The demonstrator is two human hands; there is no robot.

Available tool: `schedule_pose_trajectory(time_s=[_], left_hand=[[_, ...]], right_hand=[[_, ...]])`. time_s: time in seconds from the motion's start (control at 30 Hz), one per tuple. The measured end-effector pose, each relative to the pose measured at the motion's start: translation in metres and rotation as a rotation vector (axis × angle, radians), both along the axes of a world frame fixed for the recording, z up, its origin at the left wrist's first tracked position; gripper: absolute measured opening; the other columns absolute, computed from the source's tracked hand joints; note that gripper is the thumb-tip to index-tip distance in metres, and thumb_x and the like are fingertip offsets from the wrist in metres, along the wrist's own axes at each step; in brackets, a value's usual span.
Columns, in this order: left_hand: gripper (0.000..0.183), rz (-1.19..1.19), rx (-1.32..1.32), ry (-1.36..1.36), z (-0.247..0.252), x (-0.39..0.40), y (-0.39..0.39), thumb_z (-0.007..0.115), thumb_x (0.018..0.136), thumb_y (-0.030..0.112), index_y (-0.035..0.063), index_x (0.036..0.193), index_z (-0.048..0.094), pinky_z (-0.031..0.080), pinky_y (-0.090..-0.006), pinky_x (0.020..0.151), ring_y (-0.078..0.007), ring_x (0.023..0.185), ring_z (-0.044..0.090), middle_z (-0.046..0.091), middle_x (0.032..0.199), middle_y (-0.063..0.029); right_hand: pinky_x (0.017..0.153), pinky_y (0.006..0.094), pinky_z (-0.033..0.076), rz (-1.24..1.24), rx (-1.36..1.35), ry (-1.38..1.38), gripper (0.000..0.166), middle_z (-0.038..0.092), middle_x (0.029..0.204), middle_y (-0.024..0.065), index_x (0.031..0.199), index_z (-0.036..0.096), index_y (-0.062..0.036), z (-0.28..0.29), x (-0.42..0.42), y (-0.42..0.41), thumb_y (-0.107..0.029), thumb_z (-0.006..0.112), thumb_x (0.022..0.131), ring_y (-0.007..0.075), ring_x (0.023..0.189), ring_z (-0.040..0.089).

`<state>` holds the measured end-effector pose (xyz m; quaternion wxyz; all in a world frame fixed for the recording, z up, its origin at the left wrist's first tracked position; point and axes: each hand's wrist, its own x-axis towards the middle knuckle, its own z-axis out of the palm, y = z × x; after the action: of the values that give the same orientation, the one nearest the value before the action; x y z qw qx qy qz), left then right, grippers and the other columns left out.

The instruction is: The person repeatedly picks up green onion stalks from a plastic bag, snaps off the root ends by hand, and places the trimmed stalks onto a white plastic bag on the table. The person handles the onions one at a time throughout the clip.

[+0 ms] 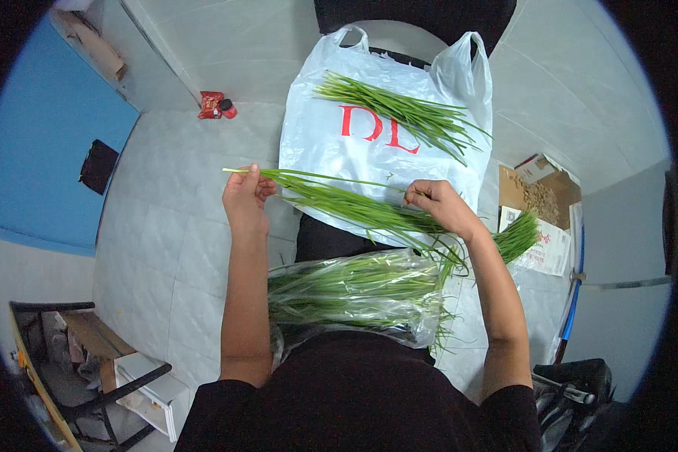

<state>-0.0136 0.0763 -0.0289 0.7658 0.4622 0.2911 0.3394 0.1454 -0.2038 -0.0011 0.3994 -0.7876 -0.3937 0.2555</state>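
My left hand (250,186) grips a loose bunch of long green Chinese chives (344,204) near the pale stem ends. The bunch slants right, over the near part of a white plastic carrier bag (316,152) with red lettering. My right hand (438,204) pinches a single chive stalk above the bunch, its fingertips partly hidden. Farther up on the bag lies a separate sheaf of chives (401,110). Across my lap rests a clear plastic bag (356,288) full of chives, with leaf tips sticking out at its right end.
To the right, a cardboard box (562,175) with small brown pieces stands on the tiled floor near a chive clump (517,234). A red packet (211,105) and red jar (228,108) sit by the wall. A black-framed rack (107,395) stands lower left, near a blue door (51,135).
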Motion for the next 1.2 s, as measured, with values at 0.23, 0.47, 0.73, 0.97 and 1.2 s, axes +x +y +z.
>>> schedule_pose_trajectory(time_s=[0.23,0.47,0.73,0.97,1.2], left_hand=[[0.012,-0.160,0.032,-0.025,0.020,0.022,-0.019,0.054,0.085,0.013,0.0021,0.085,0.050,0.045,-0.0231,0.052,-0.0120,0.057,0.054,0.055,0.069,-0.0058],[0.015,-0.268,0.096,-0.085,0.047,0.069,-0.003,0.055,0.085,0.015,0.0002,0.084,0.049,0.046,-0.0243,0.057,-0.0133,0.063,0.054,0.055,0.073,-0.0079],[0.017,-0.348,-0.039,-0.085,0.058,0.202,-0.008,0.054,0.086,0.013,-0.0025,0.085,0.047,0.048,-0.0268,0.055,-0.0187,0.065,0.056,0.055,0.076,-0.0118],[0.016,-0.172,-0.176,0.117,-0.001,0.268,0.017,0.055,0.085,0.009,-0.0037,0.084,0.046,0.050,-0.0300,0.044,-0.0212,0.051,0.055,0.055,0.070,-0.0156],[0.020,-0.174,-0.075,0.281,-0.005,0.282,0.019,0.049,0.087,0.008,-0.0111,0.091,0.046,0.055,-0.0350,0.050,-0.0293,0.060,0.062,0.059,0.079,-0.0233]], right_hand=[[0.048,0.0280,0.034,-0.537,0.231,0.157,0.021,0.047,0.055,0.0036,0.064,0.051,-0.0013,0.011,-0.016,-0.031,-0.017,0.044,0.076,0.0126,0.050,0.043],[0.038,0.0188,0.016,-0.984,0.958,0.570,0.022,0.026,0.054,-0.0077,0.069,0.041,-0.0122,0.038,-0.015,-0.155,-0.021,0.044,0.089,0.0027,0.043,0.020],[0.045,0.0252,0.032,-1.267,0.021,0.063,0.024,0.049,0.059,-0.0017,0.086,0.062,-0.0008,-0.161,-0.063,-0.298,-0.022,0.053,0.085,0.0089,0.049,0.040],[0.050,0.0335,0.047,-1.108,-0.496,0.096,0.020,0.060,0.059,0.0156,0.083,0.062,0.0021,-0.345,-0.152,-0.293,-0.011,0.050,0.076,0.0230,0.052,0.061],[0.071,0.0403,0.048,-1.025,-0.760,0.107,0.031,0.062,0.083,0.0210,0.092,0.060,0.0009,-0.388,-0.185,-0.280,-0.018,0.063,0.068,0.0330,0.082,0.060]])
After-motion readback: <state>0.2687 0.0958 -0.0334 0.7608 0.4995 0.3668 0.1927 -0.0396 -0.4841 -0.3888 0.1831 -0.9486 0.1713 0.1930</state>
